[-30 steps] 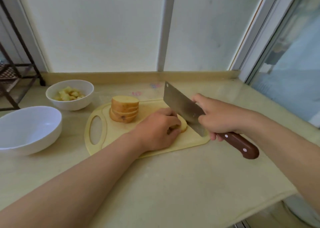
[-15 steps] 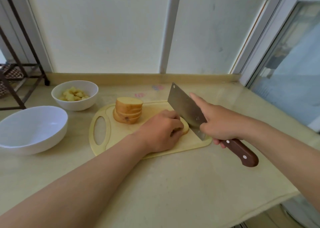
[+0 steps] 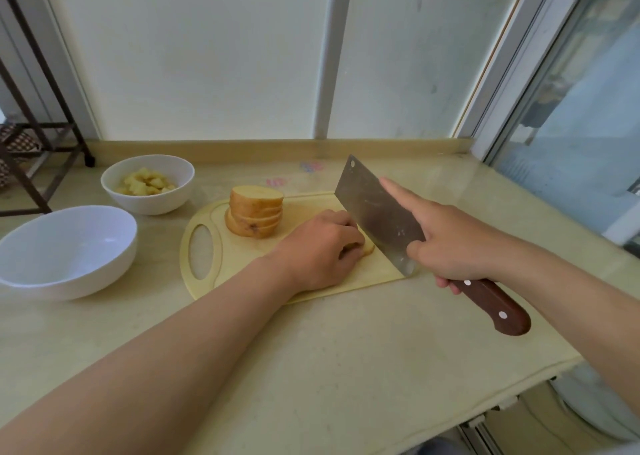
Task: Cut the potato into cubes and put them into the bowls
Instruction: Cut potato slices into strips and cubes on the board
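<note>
A pale yellow cutting board (image 3: pixel 242 264) lies on the counter. A stack of potato slices (image 3: pixel 255 216) stands on its far left part. My left hand (image 3: pixel 320 250) curls over a potato piece (image 3: pixel 367 249) near the board's right side, hiding most of it. My right hand (image 3: pixel 453 243) grips a cleaver (image 3: pixel 377 212) by its brown handle, index finger stretched along the blade. The blade's edge stands on the board just right of my left fingers. A small white bowl (image 3: pixel 149 183) at the back left holds potato cubes. A larger white bowl (image 3: pixel 65 250) in front of it holds nothing.
A dark metal rack (image 3: pixel 31 136) stands at the far left beyond the counter. The wall and window frame close the back. The counter's right edge (image 3: pixel 519 378) drops off near my right forearm. Bare counter stretches in front of the board.
The cleaver blade has shifted slightly left, closer to my left fingers, and more of the potato piece is hidden. The view has drifted a little. Both hands keep their hold.
</note>
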Action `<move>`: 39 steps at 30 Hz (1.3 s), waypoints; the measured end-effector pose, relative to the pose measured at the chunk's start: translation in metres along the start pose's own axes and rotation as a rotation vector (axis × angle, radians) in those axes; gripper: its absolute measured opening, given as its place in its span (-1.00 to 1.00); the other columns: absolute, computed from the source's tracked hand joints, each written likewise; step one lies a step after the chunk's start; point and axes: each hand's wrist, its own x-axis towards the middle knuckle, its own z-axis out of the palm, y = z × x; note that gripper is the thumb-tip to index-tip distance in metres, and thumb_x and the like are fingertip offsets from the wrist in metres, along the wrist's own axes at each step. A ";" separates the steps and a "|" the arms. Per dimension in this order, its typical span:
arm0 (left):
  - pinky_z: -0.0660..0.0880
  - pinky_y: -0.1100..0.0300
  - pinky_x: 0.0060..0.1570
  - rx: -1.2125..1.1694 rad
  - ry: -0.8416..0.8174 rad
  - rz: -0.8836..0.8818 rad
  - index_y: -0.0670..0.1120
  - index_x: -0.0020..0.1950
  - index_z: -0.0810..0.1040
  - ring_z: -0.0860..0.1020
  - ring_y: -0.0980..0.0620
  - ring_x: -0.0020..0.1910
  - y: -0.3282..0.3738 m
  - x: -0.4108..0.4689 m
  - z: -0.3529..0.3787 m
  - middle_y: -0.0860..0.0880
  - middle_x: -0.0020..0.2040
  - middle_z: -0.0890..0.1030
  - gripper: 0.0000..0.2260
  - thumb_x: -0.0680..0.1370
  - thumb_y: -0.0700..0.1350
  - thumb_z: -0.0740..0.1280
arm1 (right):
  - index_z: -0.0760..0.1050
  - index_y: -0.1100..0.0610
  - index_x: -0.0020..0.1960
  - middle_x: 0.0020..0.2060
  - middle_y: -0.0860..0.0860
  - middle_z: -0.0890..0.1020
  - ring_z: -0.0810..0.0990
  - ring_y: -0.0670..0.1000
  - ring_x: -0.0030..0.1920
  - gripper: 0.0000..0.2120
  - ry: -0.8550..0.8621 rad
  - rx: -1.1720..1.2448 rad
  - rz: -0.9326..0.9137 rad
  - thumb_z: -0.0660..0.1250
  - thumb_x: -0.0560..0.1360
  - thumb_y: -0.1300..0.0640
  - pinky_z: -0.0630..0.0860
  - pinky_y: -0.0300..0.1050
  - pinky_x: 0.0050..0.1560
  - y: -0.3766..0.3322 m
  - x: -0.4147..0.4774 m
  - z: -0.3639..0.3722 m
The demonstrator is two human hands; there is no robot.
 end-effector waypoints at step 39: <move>0.52 0.02 -0.09 -0.005 0.043 0.000 -0.15 -0.12 0.68 0.54 -0.06 -0.10 -0.007 -0.005 -0.003 -0.07 -0.08 0.60 -0.89 0.52 -0.17 0.36 | -0.19 -0.58 0.51 -0.12 0.00 0.62 0.65 0.08 -0.45 -0.08 0.035 -0.018 -0.032 0.16 0.59 0.27 0.66 0.02 -0.44 0.002 -0.011 0.010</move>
